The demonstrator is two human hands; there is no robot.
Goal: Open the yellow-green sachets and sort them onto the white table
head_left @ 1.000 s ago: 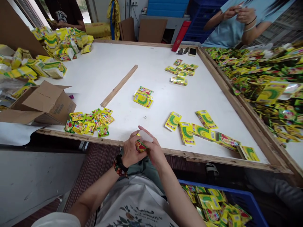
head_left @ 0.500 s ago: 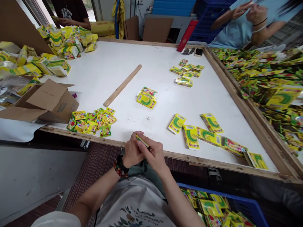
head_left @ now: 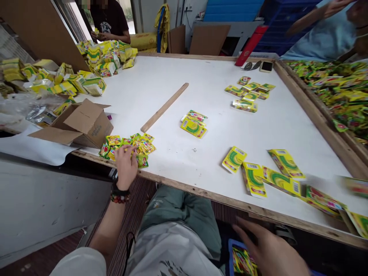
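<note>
My left hand (head_left: 125,164), with a bead bracelet at the wrist, reaches onto a pile of small yellow-green sachets (head_left: 143,145) at the near edge of the white table (head_left: 172,88). Its fingers lie over the sachets, slightly bent, and I see nothing lifted. My right hand (head_left: 268,249) is low at the right, blurred, with fingers stretched out and nothing in them. It hovers just beside a blue crate (head_left: 230,249) that holds filled packets (head_left: 243,262). A row of flat yellow packets (head_left: 254,178) lies on the table above that hand.
An open cardboard box (head_left: 83,122) sits left of the sachets, and a wooden stick (head_left: 164,107) lies behind them. More packets lie mid-table (head_left: 194,124) and further back (head_left: 248,92). A phone (head_left: 266,66) lies at the far edge. Two other people (head_left: 110,23) (head_left: 324,34) stand across.
My hands have parted. The packet they held together is gone. The left hand moved left onto the sachet pile, the right dropped down towards the blue crate. The view has swung left.
</note>
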